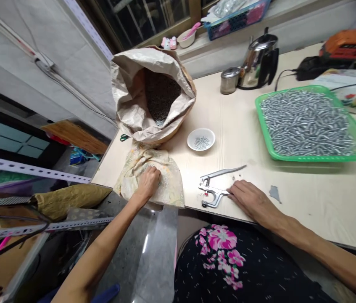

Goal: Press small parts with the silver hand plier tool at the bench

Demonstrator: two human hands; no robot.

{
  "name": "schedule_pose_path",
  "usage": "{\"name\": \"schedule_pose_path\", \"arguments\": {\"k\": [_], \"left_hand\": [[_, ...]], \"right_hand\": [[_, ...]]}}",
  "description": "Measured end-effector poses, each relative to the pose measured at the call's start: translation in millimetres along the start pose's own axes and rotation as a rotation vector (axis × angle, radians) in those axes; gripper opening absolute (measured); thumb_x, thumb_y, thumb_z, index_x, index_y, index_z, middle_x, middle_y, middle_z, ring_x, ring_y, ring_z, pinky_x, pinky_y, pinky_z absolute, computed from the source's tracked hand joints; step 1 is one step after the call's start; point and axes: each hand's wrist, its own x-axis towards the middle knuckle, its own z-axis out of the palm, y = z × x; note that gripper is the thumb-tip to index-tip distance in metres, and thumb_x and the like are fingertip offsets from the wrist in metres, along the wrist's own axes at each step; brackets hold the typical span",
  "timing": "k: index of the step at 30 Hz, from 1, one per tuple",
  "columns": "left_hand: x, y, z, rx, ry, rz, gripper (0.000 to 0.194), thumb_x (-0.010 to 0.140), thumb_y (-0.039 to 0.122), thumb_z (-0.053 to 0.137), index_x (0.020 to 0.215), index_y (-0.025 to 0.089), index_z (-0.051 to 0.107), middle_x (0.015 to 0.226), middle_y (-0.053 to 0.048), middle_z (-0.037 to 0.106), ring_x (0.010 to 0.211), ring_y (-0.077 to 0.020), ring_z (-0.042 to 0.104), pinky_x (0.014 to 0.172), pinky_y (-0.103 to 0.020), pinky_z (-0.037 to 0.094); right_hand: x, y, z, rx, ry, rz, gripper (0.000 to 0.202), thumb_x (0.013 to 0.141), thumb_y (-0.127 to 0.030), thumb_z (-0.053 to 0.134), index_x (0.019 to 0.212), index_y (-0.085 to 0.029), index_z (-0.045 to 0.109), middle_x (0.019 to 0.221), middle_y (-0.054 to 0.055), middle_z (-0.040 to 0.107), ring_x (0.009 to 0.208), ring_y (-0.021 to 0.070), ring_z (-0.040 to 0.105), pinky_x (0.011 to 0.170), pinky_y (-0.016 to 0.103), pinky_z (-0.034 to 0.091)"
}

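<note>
the pliers (pixel 213 194) lie at the near edge of the table (pixel 307 198), our right hand (pixel 249 198) resting flat and loose against their handle, our left hand (pixel 148 182) clenched into the cloth (pixel 168 185) near the sack (pixel 152 92); we judge gripping comes next.

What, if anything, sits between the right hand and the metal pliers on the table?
Nothing visible. The right hand lies flat on the table with its fingertips already at the handle of the metal pliers. The left hand rests apart on the patterned cloth.
</note>
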Motion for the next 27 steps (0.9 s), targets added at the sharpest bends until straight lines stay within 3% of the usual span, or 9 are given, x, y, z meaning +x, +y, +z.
{"name": "schedule_pose_path", "arguments": {"k": [2, 6, 10, 16, 27], "left_hand": [[-6, 21, 0.0, -0.278, 0.048, -0.026, 0.017, 0.087, 0.021, 0.056, 0.085, 0.015, 0.072, 0.088, -0.009, 0.070, 0.084, -0.0211, 0.062, 0.076, -0.031, 0.047], [-25, 80, 10.3, -0.843, -0.059, -0.088, 0.020, 0.082, 0.034, 0.064, 0.086, 0.017, 0.074, 0.073, -0.002, 0.071, 0.066, -0.0155, 0.062, 0.065, -0.025, 0.047], [-38, 119, 27.3, -0.984, -0.022, -0.114, 0.020, 0.082, 0.035, 0.065, 0.082, 0.017, 0.074, 0.078, -0.003, 0.072, 0.072, -0.0155, 0.063, 0.067, -0.024, 0.046], [-41, 128, 38.0, -0.975, -0.001, -0.094, 0.020, 0.081, 0.035, 0.066, 0.078, 0.017, 0.073, 0.078, -0.004, 0.069, 0.074, -0.0156, 0.062, 0.068, -0.025, 0.045], [-28, 125, 46.5, -0.921, -0.211, -0.197, 0.029, 0.072, 0.043, 0.068, 0.073, 0.014, 0.072, 0.069, -0.005, 0.067, 0.065, -0.0157, 0.058, 0.056, -0.024, 0.039]], "right_hand": [[0, 0, -1, -0.059, 0.010, -0.033, 0.020, 0.097, -0.015, 0.044, 0.082, -0.017, 0.057, 0.080, 0.006, 0.053, 0.075, 0.0208, 0.046, 0.069, 0.034, 0.035], [1, -3, -6, -0.148, 0.031, -0.068, 0.024, 0.095, -0.008, 0.042, 0.080, -0.016, 0.058, 0.078, 0.006, 0.052, 0.074, 0.0200, 0.042, 0.068, 0.034, 0.032], [3, -6, -17, -0.211, 0.043, -0.111, 0.025, 0.095, -0.006, 0.041, 0.081, -0.016, 0.059, 0.076, 0.005, 0.053, 0.074, 0.0198, 0.040, 0.067, 0.033, 0.030], [6, -1, -20, -0.236, 0.048, -0.126, 0.024, 0.094, -0.005, 0.043, 0.079, -0.016, 0.057, 0.075, 0.005, 0.052, 0.073, 0.0194, 0.039, 0.067, 0.033, 0.029], [6, 8, -10, -0.189, 0.024, -0.109, 0.024, 0.096, -0.009, 0.042, 0.079, -0.016, 0.056, 0.077, 0.005, 0.051, 0.074, 0.0192, 0.039, 0.068, 0.032, 0.029]]}}
